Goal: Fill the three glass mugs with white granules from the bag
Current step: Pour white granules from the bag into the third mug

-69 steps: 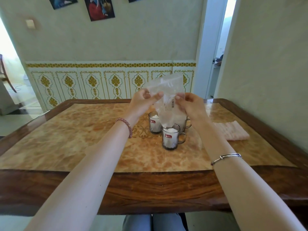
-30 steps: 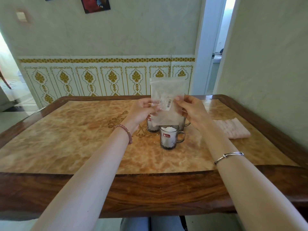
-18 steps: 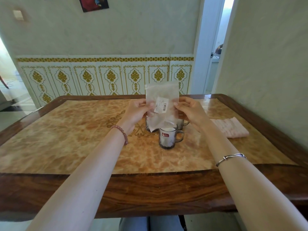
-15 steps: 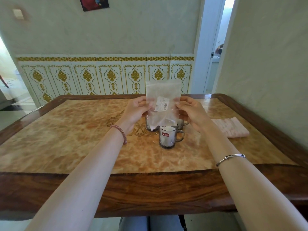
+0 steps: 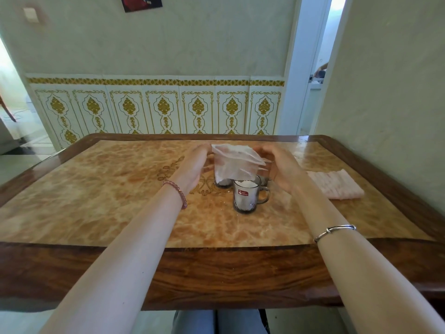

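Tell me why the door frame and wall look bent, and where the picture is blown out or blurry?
Head view: the wide-angle lens bows the door frame and the table edge. Daylight washes out the doorway top and the far left edge, with glare on the table's far right corner. The bag and both hands, left hand and right hand, look slightly motion-blurred; the front mug stays sharp.

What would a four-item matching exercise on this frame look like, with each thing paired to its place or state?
Things:
1. bag
2. front mug
3. folded cloth
4. bead bracelet

Places or states:
A. on the left wrist
B. lying on the table's right side
C. held up between both hands
D. standing nearest the person, white granules inside

Pairs: 1-C, 2-D, 3-B, 4-A
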The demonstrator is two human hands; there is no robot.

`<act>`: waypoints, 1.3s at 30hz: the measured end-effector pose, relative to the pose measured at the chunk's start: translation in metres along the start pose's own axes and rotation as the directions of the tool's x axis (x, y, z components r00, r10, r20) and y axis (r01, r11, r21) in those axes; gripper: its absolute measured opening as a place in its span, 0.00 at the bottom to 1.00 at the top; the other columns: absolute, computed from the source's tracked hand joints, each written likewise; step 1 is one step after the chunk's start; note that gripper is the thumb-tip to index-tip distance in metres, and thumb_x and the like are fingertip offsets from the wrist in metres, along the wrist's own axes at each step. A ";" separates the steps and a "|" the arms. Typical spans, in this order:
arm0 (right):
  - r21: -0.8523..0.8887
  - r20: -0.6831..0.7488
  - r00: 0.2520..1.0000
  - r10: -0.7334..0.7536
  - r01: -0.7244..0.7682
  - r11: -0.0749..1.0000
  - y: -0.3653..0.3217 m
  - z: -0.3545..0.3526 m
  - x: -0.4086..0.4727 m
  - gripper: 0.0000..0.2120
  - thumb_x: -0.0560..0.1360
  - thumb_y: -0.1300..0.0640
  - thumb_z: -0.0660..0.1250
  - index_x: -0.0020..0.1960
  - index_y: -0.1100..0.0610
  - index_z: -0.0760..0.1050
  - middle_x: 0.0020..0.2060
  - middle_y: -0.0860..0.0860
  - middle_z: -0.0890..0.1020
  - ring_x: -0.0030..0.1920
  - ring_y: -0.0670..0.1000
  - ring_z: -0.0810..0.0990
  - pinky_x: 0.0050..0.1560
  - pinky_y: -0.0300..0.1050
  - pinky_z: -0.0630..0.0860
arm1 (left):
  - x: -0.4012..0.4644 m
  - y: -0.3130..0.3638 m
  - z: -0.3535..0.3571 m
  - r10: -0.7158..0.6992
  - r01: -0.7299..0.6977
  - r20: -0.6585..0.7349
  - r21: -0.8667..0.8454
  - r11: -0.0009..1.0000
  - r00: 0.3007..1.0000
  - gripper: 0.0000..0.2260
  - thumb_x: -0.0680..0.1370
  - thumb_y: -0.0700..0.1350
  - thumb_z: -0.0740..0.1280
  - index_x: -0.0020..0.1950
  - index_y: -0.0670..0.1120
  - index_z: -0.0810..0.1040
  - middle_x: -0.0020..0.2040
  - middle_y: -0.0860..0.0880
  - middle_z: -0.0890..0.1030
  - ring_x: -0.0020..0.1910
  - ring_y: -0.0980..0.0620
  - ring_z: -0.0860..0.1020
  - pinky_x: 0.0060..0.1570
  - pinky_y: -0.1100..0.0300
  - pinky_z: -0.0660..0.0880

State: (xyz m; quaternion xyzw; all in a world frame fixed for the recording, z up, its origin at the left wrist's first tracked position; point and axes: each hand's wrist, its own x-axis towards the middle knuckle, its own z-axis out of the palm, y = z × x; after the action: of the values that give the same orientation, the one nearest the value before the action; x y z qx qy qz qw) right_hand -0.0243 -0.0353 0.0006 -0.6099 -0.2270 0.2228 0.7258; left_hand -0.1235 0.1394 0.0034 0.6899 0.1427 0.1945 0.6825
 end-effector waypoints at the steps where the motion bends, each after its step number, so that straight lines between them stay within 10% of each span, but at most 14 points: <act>1: -0.010 0.009 1.000 0.010 -0.010 1.000 0.000 0.000 0.001 0.10 0.79 0.56 0.61 0.48 0.58 0.79 0.43 0.53 0.81 0.44 0.53 0.81 0.47 0.52 0.79 | -0.001 0.000 0.001 -0.003 0.003 0.001 -0.002 1.000 1.000 0.12 0.79 0.41 0.59 0.48 0.43 0.83 0.46 0.49 0.84 0.42 0.51 0.79 0.44 0.58 0.76; 10: -0.024 -0.091 0.994 -0.059 0.057 0.998 0.004 0.002 0.002 0.30 0.68 0.72 0.73 0.66 0.58 0.68 0.56 0.54 0.78 0.52 0.55 0.82 0.35 0.41 0.80 | -0.005 -0.001 0.000 0.135 -0.146 0.099 0.106 0.984 0.986 0.20 0.68 0.33 0.76 0.56 0.47 0.76 0.57 0.46 0.77 0.59 0.46 0.77 0.57 0.51 0.77; 15: 0.029 -0.179 0.982 -0.068 0.074 0.997 0.007 0.004 0.001 0.27 0.67 0.73 0.72 0.64 0.59 0.71 0.53 0.52 0.82 0.48 0.50 0.82 0.33 0.38 0.78 | -0.005 -0.001 0.001 0.105 -0.121 0.110 0.153 0.981 0.988 0.31 0.67 0.33 0.76 0.65 0.49 0.70 0.59 0.43 0.78 0.57 0.49 0.79 0.45 0.64 0.78; 21: -0.064 -0.127 0.985 -0.116 0.109 0.992 -0.001 0.001 0.001 0.25 0.68 0.73 0.70 0.62 0.58 0.75 0.53 0.54 0.83 0.46 0.49 0.82 0.35 0.37 0.77 | -0.008 0.008 0.004 0.095 -0.119 0.117 0.219 0.968 0.989 0.16 0.70 0.52 0.75 0.56 0.49 0.81 0.50 0.53 0.83 0.50 0.60 0.80 0.46 0.68 0.73; 32: 0.102 -0.031 0.998 -0.045 0.048 0.994 0.005 0.013 -0.005 0.08 0.73 0.61 0.72 0.51 0.60 0.77 0.52 0.57 0.84 0.53 0.56 0.83 0.53 0.47 0.80 | -0.011 0.004 0.021 0.203 -0.195 -0.050 0.132 0.972 0.978 0.02 0.74 0.40 0.72 0.45 0.46 0.81 0.41 0.51 0.83 0.40 0.57 0.80 0.36 0.70 0.76; 39: -0.072 -0.061 0.997 -0.041 0.037 0.997 0.005 0.010 -0.013 0.08 0.74 0.64 0.70 0.50 0.53 0.78 0.46 0.52 0.84 0.47 0.52 0.83 0.41 0.46 0.81 | -0.014 0.003 0.026 0.175 -0.171 -0.023 0.130 0.977 0.984 0.02 0.74 0.42 0.72 0.46 0.47 0.81 0.43 0.50 0.84 0.42 0.56 0.81 0.40 0.66 0.78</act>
State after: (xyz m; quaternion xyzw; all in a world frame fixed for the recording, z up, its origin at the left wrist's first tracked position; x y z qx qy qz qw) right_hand -0.0407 -0.0340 -0.0033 -0.6373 -0.2239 0.1812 0.7148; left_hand -0.1246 0.1100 0.0053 0.7387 0.1059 0.2553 0.6148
